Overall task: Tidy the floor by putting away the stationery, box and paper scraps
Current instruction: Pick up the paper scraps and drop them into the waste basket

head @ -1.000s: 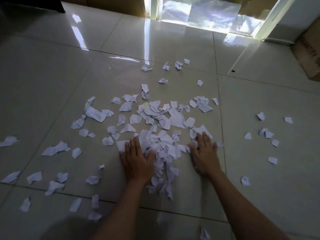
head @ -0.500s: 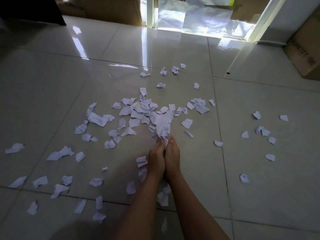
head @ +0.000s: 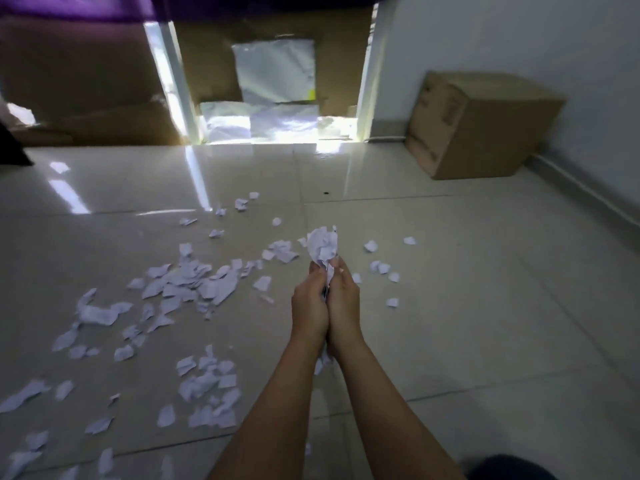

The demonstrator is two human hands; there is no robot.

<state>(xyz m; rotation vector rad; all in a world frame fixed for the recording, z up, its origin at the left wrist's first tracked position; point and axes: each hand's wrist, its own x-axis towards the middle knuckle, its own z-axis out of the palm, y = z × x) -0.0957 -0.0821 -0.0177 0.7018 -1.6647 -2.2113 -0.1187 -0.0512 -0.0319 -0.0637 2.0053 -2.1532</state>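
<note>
Head view: glossy tiled floor [head: 450,306] strewn with paper scraps [head: 194,282]; a closed cardboard box [head: 474,126] sits against the far-right wall. Left hand [head: 309,306] and right hand [head: 344,303], pressed together, clench a crumpled wad of scraps [head: 322,245].

Two bare forearms are seen entering from six o'clock, uncovered by any sleeve up to the frame edge. No ring, watch or bracelet is worn on the left hand [head: 309,306] or the right hand [head: 343,299].

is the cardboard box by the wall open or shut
Shut, as far as shown: the cardboard box shows a flat, closed top with no raised flaps.
</note>
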